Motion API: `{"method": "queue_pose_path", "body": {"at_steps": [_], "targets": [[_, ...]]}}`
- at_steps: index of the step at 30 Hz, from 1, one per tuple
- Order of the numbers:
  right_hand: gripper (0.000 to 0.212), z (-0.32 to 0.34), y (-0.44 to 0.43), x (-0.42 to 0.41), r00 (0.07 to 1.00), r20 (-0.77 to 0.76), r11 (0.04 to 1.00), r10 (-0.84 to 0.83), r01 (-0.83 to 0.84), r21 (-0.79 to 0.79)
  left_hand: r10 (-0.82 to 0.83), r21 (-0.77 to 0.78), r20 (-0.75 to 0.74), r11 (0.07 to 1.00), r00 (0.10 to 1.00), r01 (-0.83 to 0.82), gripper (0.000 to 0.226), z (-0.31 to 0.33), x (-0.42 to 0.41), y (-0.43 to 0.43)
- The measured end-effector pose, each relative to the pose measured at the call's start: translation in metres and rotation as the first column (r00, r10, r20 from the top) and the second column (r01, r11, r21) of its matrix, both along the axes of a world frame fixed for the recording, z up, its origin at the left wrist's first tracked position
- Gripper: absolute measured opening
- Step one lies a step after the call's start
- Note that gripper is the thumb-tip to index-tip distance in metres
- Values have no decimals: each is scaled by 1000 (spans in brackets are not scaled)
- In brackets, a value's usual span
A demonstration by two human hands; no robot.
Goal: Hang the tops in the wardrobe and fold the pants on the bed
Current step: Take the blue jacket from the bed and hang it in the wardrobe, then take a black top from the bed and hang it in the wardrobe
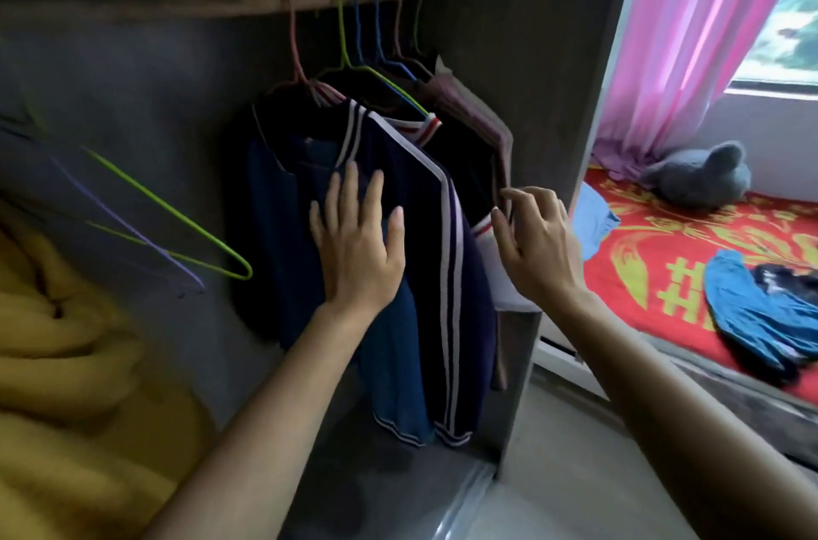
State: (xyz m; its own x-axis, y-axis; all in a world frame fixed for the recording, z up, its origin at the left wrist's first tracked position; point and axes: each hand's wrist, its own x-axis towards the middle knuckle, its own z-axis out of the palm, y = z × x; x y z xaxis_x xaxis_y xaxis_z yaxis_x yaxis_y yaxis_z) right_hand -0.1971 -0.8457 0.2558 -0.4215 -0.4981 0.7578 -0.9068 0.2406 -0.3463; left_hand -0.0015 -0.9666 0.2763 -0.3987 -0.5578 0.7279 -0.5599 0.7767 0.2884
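Several tops hang on coloured hangers from the wardrobe rail [199, 6]. The front one is a navy top with white stripes [425, 203]; behind it hang a dark one and a brownish top [478, 110]. My left hand [358, 243] lies flat with straight fingers on the navy top's front. My right hand [535, 243] is at the right edge of the hanging clothes, thumb and forefinger pinching the brownish top's sleeve edge. On the bed [655, 256] lie blue pants [748, 309] and a dark garment [783, 278].
Empty green and purple hangers [177, 229] swing blurred at the left inside the wardrobe. A yellow blanket [66, 362] fills the lower left. A grey plush toy [704, 176] and a pink curtain [690, 44] are by the window. A light blue cloth [593, 221] lies at the bed's edge.
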Motion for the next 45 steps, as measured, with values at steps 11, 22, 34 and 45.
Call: {"method": "queue_pose_path", "body": {"at_steps": [11,22,34,45], "targets": [[38,-87,185,-42,941,114,936,-318,293,196,-250,137,114,963,962,234,58,-99,-66,119],[41,-92,366,-148,882,191,896,-430,391,212,-413,114,135,909,901,400,63,-95,-229,284],[61,-169,517,-279,726,306,777,-616,497,387,-611,282,373,791,698,543,65,-160,-407,418],[62,-199,541,-478,583,332,652,-741,508,563,-705,420,390,708,592,567,67,-211,-652,415]]}}
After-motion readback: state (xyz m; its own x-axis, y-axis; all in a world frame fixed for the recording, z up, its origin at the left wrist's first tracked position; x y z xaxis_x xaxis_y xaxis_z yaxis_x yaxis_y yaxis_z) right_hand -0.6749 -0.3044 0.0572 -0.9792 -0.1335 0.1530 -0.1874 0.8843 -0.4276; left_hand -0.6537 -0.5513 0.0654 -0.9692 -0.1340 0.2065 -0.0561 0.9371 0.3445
